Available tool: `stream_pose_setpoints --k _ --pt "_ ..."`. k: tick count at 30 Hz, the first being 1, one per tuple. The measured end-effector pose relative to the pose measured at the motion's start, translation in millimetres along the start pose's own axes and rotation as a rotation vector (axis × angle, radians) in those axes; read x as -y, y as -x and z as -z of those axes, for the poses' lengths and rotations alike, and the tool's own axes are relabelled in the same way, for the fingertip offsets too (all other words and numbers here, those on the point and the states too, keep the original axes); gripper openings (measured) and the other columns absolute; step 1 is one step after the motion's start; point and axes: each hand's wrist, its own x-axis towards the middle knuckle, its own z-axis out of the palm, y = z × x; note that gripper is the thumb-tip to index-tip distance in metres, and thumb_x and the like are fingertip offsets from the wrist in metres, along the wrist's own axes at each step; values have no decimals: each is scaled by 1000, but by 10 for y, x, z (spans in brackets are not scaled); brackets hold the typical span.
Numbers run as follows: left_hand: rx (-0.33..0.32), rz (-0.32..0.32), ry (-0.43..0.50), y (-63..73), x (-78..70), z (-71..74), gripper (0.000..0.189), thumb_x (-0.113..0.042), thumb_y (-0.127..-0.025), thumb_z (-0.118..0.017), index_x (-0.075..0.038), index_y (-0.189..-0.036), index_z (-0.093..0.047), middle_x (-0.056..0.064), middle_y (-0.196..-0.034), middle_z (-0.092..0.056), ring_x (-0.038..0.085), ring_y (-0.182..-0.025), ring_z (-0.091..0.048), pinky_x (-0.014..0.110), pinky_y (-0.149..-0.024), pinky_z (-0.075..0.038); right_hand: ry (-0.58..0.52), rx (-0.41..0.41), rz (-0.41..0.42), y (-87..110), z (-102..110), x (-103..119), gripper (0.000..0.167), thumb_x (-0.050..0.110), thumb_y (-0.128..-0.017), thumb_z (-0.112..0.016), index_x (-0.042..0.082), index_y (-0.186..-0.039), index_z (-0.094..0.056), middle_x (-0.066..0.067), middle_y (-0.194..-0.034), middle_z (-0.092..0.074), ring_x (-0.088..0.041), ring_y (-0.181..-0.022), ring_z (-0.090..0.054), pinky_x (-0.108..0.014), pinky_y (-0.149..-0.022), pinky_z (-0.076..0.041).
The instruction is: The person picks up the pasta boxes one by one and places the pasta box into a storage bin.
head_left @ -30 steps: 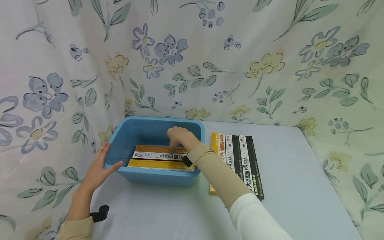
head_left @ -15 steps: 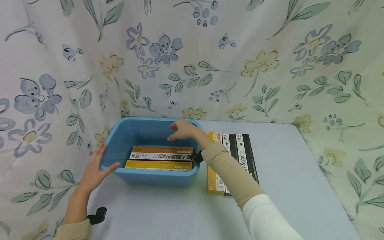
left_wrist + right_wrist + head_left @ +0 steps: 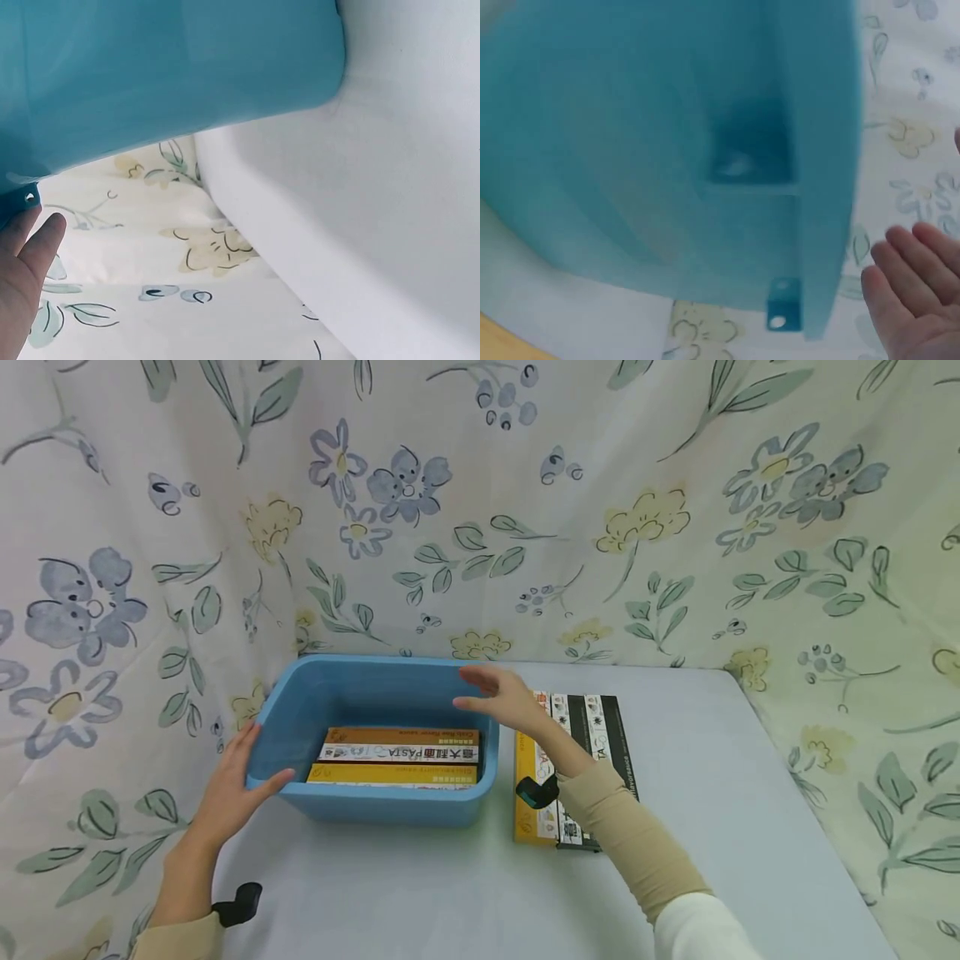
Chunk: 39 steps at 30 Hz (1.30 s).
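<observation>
Left hand (image 3: 232, 781): fingers straight, palm resting against the near-left corner of the blue bin (image 3: 375, 806), holding nothing. Right hand (image 3: 498, 693): hovering open and empty at the bin's right rim. Boxed pasta (image 3: 397, 753) is lying inside, below-left of that nearer hand, long axis left-right. Beyond-right: stacked pasta boxes (image 3: 600, 727) are lying on the table (image 3: 712, 827).
</observation>
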Motion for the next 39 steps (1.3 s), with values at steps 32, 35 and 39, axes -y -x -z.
stream_pose_setpoints --k 32,35,39 --pt "-4 1 2 37 13 -3 90 -38 -92 -63 -4 -156 -10 24 -160 -5 58 -137 -13 80 -97 -18 -63 -285 -179 1129 -202 -678 79 26 -88 -71 5 -152 -30 -14 -156 -30 -31 -143 -29 -43 -113 -28" --pt "-4 -5 5 23 8 -9 90 -38 -91 -63 -4 -156 -10 24 -160 -5 57 -138 -12 80 -97 -18 -29 -296 -194 1194 -200 -769 82 28 -87 -72 4 -152 -29 -14 -156 -29 -32 -143 -28 -45 -114 -27" --pt "-2 -7 6 8 0 -16 90 -37 -91 -63 -4 -155 -11 23 -160 -5 57 -138 -13 80 -97 -19 4 -337 -225 1312 -183 -858 82 28 -87 -72 3 -152 -28 -15 -156 -28 -35 -142 -28 -48 -113 -27"
